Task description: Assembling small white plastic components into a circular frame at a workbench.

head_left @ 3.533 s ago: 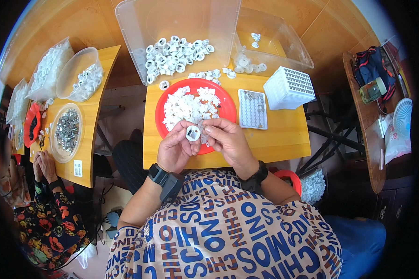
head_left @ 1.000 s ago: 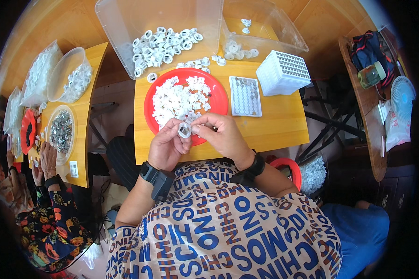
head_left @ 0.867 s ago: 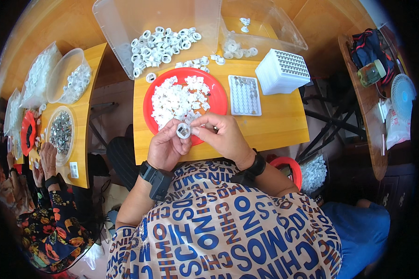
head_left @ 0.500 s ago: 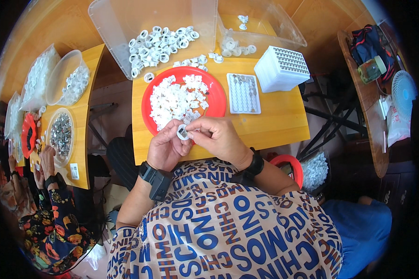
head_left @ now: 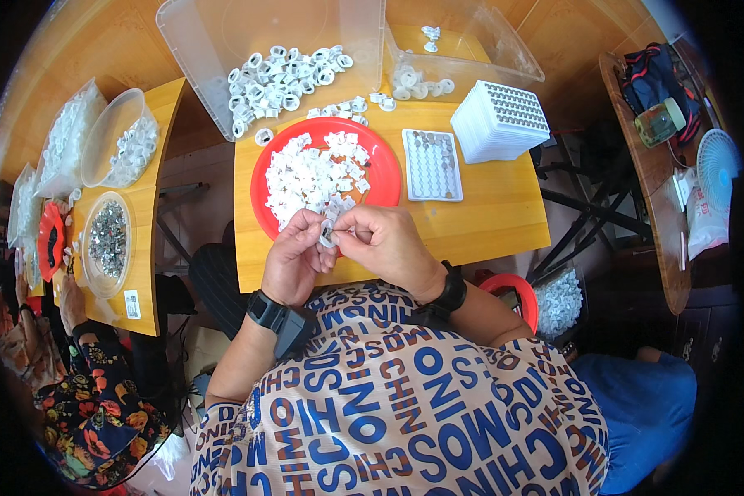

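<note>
Between my two hands is a small round white plastic part (head_left: 327, 234) with a dark centre. My left hand (head_left: 295, 256) grips its left side, the other fingers curled beneath. On the right edge, the thumb and fingertips of my right hand (head_left: 384, 248) pinch it. Both hands are at the near rim of a red round tray (head_left: 389, 169), which holds a heap of small white plastic pieces (head_left: 306, 175). Right of the tray lies a white slotted tray (head_left: 432, 165) with small round grey pieces in some pockets.
A stack of white trays (head_left: 498, 124) stands at the back right. Clear plastic bins (head_left: 198, 50) at the back hold round white parts (head_left: 285, 83). On the left table (head_left: 145, 248), a co-worker's hand (head_left: 72, 302) is near a bowl of metal pieces (head_left: 107, 236). A red bucket (head_left: 527, 298) stands below right.
The round part has tilted between my fingers, and my hands have shifted only slightly. At the left table, the co-worker's hand has drawn back from the bowl of metal pieces.
</note>
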A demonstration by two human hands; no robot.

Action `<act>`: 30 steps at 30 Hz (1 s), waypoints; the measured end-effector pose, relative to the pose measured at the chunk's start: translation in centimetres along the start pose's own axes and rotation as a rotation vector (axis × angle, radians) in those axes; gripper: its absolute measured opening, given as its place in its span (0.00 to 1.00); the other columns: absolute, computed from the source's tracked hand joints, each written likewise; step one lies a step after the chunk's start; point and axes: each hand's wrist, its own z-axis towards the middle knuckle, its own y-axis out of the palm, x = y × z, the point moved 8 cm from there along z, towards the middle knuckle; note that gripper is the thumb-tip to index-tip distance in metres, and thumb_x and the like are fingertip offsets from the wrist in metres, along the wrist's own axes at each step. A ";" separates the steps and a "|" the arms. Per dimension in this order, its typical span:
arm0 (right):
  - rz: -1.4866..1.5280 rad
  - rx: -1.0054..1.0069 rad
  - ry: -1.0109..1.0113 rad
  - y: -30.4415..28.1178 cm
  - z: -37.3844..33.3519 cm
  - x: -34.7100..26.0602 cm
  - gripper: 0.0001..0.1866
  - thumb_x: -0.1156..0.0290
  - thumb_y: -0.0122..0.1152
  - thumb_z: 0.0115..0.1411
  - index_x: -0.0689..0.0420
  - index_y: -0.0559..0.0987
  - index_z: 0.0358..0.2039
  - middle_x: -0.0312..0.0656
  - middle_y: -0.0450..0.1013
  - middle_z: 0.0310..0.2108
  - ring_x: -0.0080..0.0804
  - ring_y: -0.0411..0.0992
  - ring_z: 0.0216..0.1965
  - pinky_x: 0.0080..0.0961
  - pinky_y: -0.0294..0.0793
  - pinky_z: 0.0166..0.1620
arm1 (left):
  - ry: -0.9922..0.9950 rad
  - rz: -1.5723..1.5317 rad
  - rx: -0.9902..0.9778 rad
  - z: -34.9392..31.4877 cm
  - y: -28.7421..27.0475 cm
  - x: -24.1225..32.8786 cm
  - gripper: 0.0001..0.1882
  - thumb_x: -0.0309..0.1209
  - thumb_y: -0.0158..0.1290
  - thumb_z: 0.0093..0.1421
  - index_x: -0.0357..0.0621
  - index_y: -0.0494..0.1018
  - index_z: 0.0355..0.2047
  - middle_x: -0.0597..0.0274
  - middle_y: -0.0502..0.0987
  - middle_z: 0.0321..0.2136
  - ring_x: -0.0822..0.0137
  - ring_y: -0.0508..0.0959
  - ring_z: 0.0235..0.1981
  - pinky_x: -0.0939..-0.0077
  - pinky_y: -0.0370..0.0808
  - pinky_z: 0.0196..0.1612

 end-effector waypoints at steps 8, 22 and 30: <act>-0.154 0.048 -0.053 0.0 0.1 -0.4 0.04 0.76 0.63 0.52 0.62 0.77 0.27 0.41 0.73 0.19 0.23 0.70 0.19 0.21 0.68 0.24 | -0.001 0.095 0.059 -0.1 -0.3 0.0 0.06 0.31 0.48 0.63 0.43 0.66 0.36 0.62 0.75 0.25 0.72 0.75 0.21 0.83 0.73 0.25; -0.336 0.065 -0.112 0.1 0.3 -1.0 0.05 0.75 0.62 0.49 0.61 0.75 0.23 0.47 0.72 0.19 0.40 0.72 0.19 0.29 0.70 0.24 | 0.008 0.158 0.112 -0.2 0.0 0.0 0.04 0.31 0.49 0.63 0.46 0.67 0.33 0.66 0.74 0.23 0.75 0.73 0.20 0.85 0.69 0.24; -0.197 -0.038 -0.010 0.4 0.3 0.2 0.04 0.76 0.60 0.52 0.61 0.75 0.23 0.45 0.73 0.18 0.33 0.72 0.18 0.26 0.69 0.23 | 0.008 0.154 0.100 -0.2 -0.2 -0.3 0.05 0.31 0.49 0.63 0.45 0.67 0.33 0.64 0.74 0.23 0.74 0.73 0.21 0.84 0.69 0.25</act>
